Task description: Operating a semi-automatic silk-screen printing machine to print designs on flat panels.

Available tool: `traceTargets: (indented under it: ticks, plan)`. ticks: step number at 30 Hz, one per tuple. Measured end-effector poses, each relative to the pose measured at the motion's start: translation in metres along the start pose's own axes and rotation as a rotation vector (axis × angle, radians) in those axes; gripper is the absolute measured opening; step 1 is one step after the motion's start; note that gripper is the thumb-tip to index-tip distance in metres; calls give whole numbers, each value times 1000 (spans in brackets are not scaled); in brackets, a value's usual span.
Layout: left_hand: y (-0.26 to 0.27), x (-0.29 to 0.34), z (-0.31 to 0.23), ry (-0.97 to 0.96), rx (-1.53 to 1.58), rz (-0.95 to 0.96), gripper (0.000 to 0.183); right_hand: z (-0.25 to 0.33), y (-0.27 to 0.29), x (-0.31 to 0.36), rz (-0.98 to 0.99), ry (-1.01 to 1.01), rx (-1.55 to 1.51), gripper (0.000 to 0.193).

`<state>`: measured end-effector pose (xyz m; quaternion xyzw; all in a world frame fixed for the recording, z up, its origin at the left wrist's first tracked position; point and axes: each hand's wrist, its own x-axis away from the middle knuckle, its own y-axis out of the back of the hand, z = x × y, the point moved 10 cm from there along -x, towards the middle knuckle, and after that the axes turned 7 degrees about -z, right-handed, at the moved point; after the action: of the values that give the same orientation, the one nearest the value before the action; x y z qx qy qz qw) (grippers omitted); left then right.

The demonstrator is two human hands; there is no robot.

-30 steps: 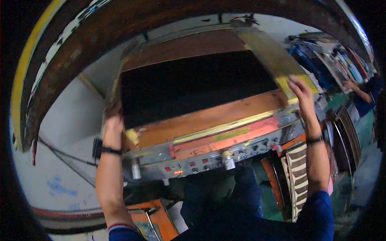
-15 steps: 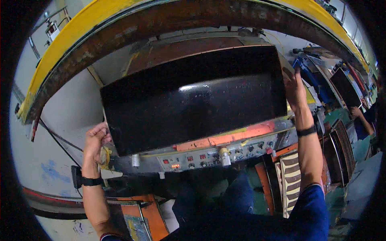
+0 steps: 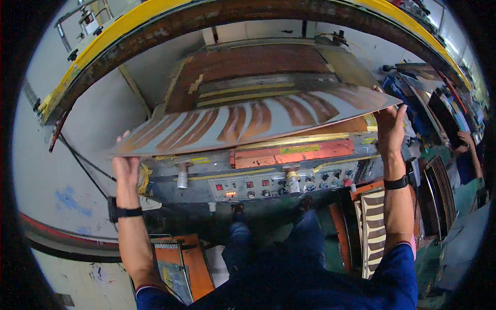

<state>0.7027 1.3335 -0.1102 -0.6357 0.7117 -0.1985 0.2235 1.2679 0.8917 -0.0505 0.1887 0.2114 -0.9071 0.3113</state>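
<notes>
Between my two hands a long, thin rectangular panel (image 3: 248, 121) is held up at a slant. Its visible face has curved brown bands on pale grey. My left hand (image 3: 127, 161) grips the near left corner, fingers behind the edge. At the right end, my right hand (image 3: 390, 129) closes on the edge, with the thumb along the corner. Beneath and beyond the panel lies a machine bed with a brown board (image 3: 258, 62) and yellow tape strips. The panel hides part of that bed.
A control panel (image 3: 268, 188) with knobs, switches and a red display fronts the machine. A yellow-edged beam (image 3: 248, 15) arches overhead. Patterned sheets (image 3: 373, 227) lean at lower right. An orange board (image 3: 199, 266) lies lower left. Another person's arm (image 3: 471, 150) shows at far right.
The panel has tipped over from its glossy black face to the brown-and-grey banded one. My left hand turned with it, and more of the machine bed now shows behind.
</notes>
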Motion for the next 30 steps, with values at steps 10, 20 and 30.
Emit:
traceTargets:
  ticks: [10, 20, 30]
  plan:
    - [-72, -92, 108, 108, -384, 300, 26, -123, 86, -113, -158, -557, 373, 36]
    - [-112, -115, 179, 17, -867, 418, 51, -172, 142, -179, 185, -73, 713, 40]
    - [-125, -125, 192, -123, -968, 515, 51, -184, 171, -205, 109, -109, 895, 45]
